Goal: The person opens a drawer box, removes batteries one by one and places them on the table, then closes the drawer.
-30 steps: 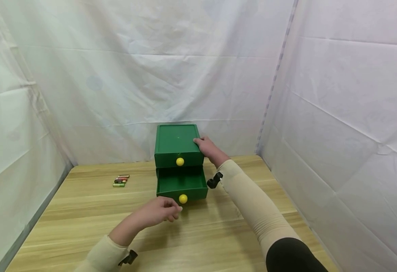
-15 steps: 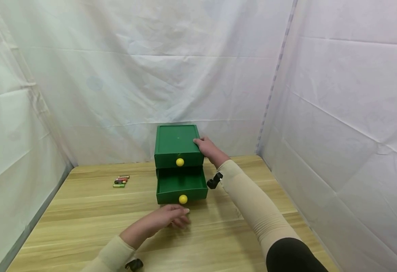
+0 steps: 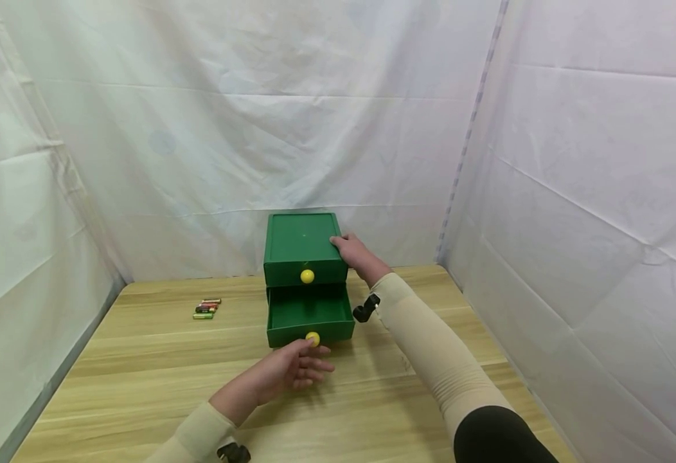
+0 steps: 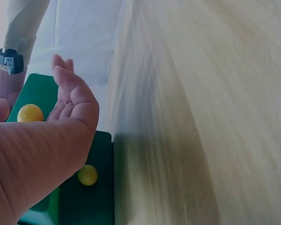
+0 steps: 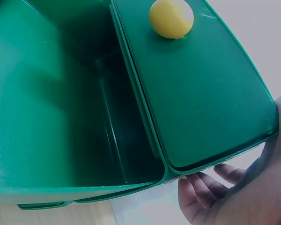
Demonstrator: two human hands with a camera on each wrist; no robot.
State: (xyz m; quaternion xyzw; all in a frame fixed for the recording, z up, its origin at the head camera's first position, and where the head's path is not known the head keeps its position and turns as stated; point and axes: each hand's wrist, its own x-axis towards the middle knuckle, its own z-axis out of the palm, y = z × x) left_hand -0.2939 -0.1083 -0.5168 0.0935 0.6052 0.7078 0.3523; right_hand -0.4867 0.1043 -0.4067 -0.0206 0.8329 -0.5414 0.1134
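A small green drawer cabinet (image 3: 304, 236) with two drawers stands at the back of the table. Its upper drawer is closed and carries a yellow knob (image 3: 307, 276). The lower drawer (image 3: 292, 335) is pulled out, and its green inside holds nothing. My left hand (image 3: 283, 373) is just in front of it, fingers loosely spread, with the thumb tip overlapping the lower yellow knob (image 3: 313, 337) in the head view. My right hand (image 3: 356, 253) grips the cabinet's right side, thumb over the top edge; its fingers (image 5: 203, 190) curl against the side wall in the right wrist view.
Several small batteries (image 3: 206, 308) in green, red and dark colours lie in a group on the wooden table (image 3: 141, 366), left of the cabinet. White cloth (image 3: 222, 128) hangs behind the table and along both sides.
My left hand has moved right and dipped below the lower drawer front, then risen so its thumb is at the lower knob. The right hand and the cabinet have stayed in place.
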